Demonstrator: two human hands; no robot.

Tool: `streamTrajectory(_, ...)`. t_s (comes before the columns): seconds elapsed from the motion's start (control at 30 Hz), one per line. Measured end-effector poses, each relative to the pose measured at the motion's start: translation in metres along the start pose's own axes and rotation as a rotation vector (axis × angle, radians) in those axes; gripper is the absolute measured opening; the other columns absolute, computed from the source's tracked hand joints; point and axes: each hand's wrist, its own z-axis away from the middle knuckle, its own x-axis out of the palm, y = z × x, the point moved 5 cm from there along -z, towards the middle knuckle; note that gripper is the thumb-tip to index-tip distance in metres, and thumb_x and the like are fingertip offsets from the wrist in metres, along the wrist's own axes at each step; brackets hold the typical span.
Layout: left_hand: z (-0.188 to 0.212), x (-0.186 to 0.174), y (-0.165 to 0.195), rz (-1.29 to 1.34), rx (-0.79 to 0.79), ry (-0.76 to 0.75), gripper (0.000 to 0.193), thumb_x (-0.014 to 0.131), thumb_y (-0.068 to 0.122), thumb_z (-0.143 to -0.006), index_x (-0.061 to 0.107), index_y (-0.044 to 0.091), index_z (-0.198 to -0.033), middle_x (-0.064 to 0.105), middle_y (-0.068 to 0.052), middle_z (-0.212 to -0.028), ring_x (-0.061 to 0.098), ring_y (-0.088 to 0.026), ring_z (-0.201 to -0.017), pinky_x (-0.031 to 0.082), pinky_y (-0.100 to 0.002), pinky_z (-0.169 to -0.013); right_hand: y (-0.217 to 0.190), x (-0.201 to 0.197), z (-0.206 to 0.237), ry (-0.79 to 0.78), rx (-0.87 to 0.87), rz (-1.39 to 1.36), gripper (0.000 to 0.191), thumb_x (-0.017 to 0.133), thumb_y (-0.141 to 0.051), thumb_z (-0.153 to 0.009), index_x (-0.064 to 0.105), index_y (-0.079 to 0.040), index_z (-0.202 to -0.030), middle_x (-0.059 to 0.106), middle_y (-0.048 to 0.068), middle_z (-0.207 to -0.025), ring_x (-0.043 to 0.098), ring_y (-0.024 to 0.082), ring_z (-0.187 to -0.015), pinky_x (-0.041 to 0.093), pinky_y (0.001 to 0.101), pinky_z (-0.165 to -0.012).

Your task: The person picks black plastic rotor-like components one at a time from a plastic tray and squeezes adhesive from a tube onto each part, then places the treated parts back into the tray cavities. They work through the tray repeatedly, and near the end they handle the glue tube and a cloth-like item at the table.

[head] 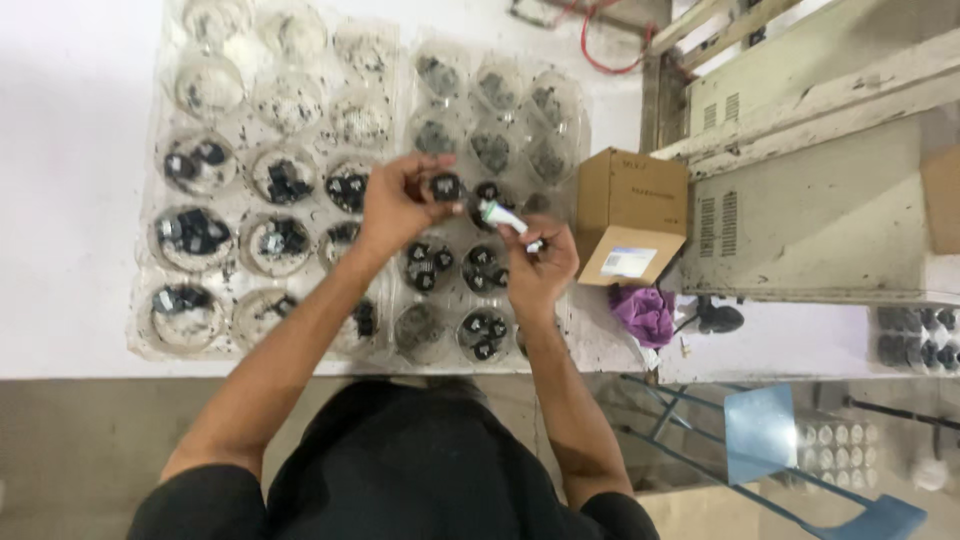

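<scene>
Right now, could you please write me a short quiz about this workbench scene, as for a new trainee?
1. True or false: the left hand holds a small black part in its fingers.
2. What does the right hand hold? A) a small white tube B) a hammer C) a cup
3. Which open thing stands to the right of the clear plastic trays?

Key: 1 true. 2 A. 3 a cardboard box.

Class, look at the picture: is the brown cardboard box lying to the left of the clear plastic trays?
No, the cardboard box sits at the right edge of the clear plastic trays, beside the right hand.
</scene>
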Motion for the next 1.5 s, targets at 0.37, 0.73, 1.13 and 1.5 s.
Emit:
streamTrajectory(0.37, 0.063, 0.013, 0.034, 0.354, 0.087, -0.002, 0.041, 0.069, -0.023, -0.082, 0.063, -0.007, -0.118, 0.070, -0.015, -0.134, 0.071, -0.010, -0.090, 0.060, -0.023, -0.078, -0.053, -0.010, 0.028, -0.007, -0.116, 0.129, 0.033, 0.074, 0.018, -0.089, 0.051, -0.006, -0.095, 0.068, 0.013, -0.108, 0.067, 0.018, -0.104, 0.055, 0.0289, -0.092)
streamTrajectory(0.73, 0.076, 0.013, 0.042, 0.322, 0.116, 0.020, 0.042, 0.067, -0.025, -0.083, 0.062, -0.006, -0.120, 0.066, -0.015, -0.140, 0.067, -0.011, -0.093, 0.063, -0.026, -0.082, -0.084, -0.003, 0.036, -0.040, -0.214, 0.306, 0.034, 0.073, 0.020, -0.082, 0.052, -0.006, -0.088, 0.070, 0.013, -0.098, 0.072, 0.025, -0.103, 0.059, 0.0330, -0.084)
streamTrajectory(1.13, 0.081, 0.013, 0.040, 0.359, 0.042, -0.013, 0.041, 0.064, -0.024, -0.083, 0.062, -0.008, -0.121, 0.065, -0.018, -0.140, 0.073, -0.014, -0.100, 0.065, -0.028, -0.086, -0.098, -0.001, 0.026, -0.113, -0.302, 0.408, 0.033, 0.066, 0.021, -0.071, 0.047, -0.006, -0.074, 0.068, 0.013, -0.088, 0.071, 0.024, -0.088, 0.056, 0.0318, -0.075)
streamTrajectory(1.5, 0.079, 0.016, 0.034, 0.391, 0.046, -0.012, 0.042, 0.066, -0.024, -0.084, 0.063, -0.008, -0.122, 0.065, -0.016, -0.140, 0.071, -0.012, -0.101, 0.063, -0.026, -0.087, -0.097, -0.001, 0.028, -0.104, -0.285, 0.419, 0.036, 0.068, 0.022, -0.073, 0.045, -0.006, -0.074, 0.067, 0.012, -0.087, 0.071, 0.023, -0.086, 0.055, 0.0305, -0.073)
